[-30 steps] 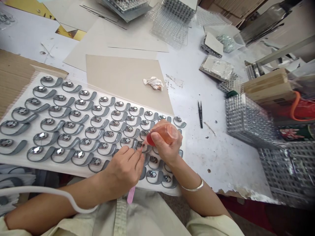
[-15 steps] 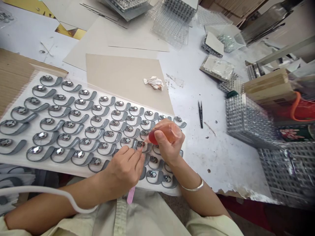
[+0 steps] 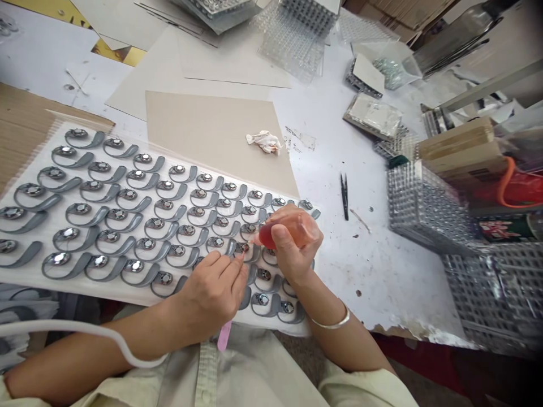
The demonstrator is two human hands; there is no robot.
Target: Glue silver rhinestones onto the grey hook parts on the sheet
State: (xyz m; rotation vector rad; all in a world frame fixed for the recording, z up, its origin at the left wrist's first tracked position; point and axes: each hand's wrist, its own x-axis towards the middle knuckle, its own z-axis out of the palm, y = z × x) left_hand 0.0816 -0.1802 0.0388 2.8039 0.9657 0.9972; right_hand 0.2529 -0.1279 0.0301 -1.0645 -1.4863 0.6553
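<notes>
A white sheet (image 3: 34, 271) holds rows of several grey curved pieces (image 3: 80, 212), each set with a shiny stone. My right hand (image 3: 294, 249) is closed round a small orange squeeze bottle (image 3: 288, 229), whose tip points at one piece (image 3: 242, 247) near the sheet's right end. My left hand (image 3: 216, 291) rests on the sheet with its fingers curled, fingertips touching that same piece. A pink stick (image 3: 224, 335) pokes out from under the left hand toward me.
Black tweezers (image 3: 344, 195) lie on the white table to the right of the sheet. A crumpled tissue (image 3: 263, 141) sits on grey cardboard (image 3: 212, 135) behind. Clear grid trays (image 3: 428, 209) of stones stack at the right, more trays (image 3: 292, 39) at the back.
My right hand with the bottle has drawn slightly right and up, away from the piece. The left hand stays put.
</notes>
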